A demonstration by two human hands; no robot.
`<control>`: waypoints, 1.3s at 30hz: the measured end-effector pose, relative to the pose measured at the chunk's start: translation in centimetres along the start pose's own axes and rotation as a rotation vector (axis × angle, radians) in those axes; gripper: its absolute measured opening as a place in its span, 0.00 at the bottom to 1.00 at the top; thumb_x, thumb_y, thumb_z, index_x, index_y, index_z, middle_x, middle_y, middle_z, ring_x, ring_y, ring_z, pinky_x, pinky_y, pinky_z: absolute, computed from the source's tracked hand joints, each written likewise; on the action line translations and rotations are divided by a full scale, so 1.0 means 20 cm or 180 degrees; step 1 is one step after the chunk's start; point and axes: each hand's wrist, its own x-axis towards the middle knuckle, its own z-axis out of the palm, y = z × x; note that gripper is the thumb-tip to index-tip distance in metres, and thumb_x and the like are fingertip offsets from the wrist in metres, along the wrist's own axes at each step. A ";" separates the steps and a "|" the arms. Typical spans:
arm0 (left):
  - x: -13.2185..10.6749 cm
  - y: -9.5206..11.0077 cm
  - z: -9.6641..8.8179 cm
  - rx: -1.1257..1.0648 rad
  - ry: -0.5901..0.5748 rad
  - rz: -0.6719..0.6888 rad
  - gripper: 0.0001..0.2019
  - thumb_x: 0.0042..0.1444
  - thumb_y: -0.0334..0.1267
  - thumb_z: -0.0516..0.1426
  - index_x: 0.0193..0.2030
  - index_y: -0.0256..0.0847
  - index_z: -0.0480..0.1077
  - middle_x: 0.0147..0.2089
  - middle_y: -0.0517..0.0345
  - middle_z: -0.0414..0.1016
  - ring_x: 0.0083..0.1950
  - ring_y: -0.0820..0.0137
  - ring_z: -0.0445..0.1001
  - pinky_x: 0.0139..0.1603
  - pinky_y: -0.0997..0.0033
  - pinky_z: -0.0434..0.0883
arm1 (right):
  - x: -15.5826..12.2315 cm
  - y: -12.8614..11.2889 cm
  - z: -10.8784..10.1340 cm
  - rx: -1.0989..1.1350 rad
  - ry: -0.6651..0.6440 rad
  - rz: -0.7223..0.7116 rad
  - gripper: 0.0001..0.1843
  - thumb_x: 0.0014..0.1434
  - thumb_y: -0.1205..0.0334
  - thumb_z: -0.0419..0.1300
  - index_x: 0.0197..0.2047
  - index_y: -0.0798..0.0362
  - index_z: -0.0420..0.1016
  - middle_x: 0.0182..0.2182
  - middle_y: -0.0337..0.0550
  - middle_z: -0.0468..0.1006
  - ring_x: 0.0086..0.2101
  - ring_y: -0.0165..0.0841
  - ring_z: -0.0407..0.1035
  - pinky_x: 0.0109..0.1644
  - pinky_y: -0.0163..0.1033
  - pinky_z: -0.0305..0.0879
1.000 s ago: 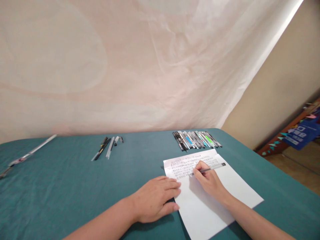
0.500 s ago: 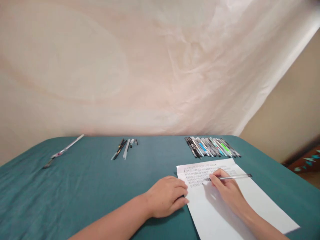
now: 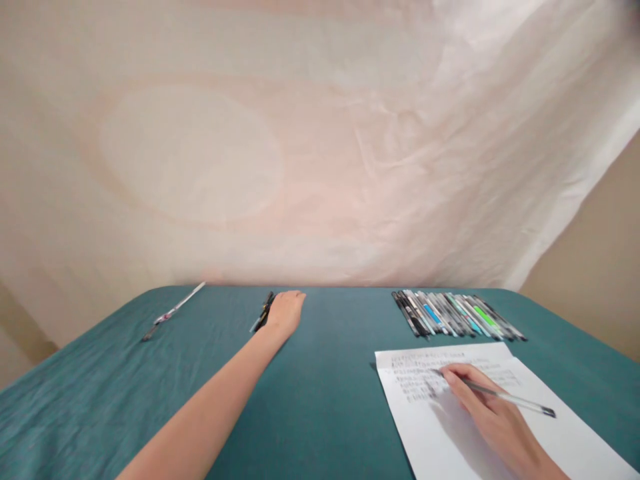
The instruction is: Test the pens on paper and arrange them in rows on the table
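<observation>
Head view: left hand (image 3: 286, 312) atop loose pens (image 3: 263, 315); right hand (image 3: 487, 417) grips clear pen (image 3: 511, 399).

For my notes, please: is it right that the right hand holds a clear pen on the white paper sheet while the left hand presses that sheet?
No: the head view shows the left hand on a cluster of dark pens, off the white paper sheet; the right hand holds the clear pen.

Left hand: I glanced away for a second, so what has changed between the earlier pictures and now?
The left hand left the paper and reached forward to the small group of pens, covering some; whether it grips one cannot be told. The right hand stays on the paper, holding the clear pen. The row of pens lies as before.
</observation>
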 end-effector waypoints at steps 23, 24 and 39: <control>-0.14 0.45 0.01 -0.0863 -0.0297 0.0658 0.11 0.53 0.43 0.51 0.40 0.43 0.69 0.40 0.53 0.67 0.42 0.67 0.68 0.45 0.69 0.63 | 0.01 -0.01 -0.01 0.1080 0.0117 0.0172 0.08 0.51 0.61 0.51 0.36 0.52 0.65 0.25 0.37 0.68 0.24 0.29 0.61 0.27 0.34 0.58; -0.15 0.47 0.02 -0.1061 -0.0229 0.0652 0.12 0.52 0.43 0.52 0.41 0.43 0.68 0.40 0.54 0.67 0.42 0.68 0.68 0.44 0.69 0.64 | 0.01 -0.01 0.00 0.1129 0.0103 0.0145 0.07 0.51 0.62 0.52 0.35 0.52 0.65 0.25 0.37 0.68 0.24 0.29 0.61 0.27 0.33 0.58; -0.18 0.54 0.13 -0.3794 -0.0072 -0.0200 0.16 0.44 0.45 0.58 0.39 0.38 0.68 0.37 0.55 0.68 0.35 0.71 0.71 0.36 0.70 0.69 | -0.02 0.01 0.02 0.0491 -0.0170 -0.0379 0.05 0.48 0.64 0.54 0.31 0.53 0.66 0.24 0.36 0.67 0.24 0.29 0.60 0.27 0.33 0.56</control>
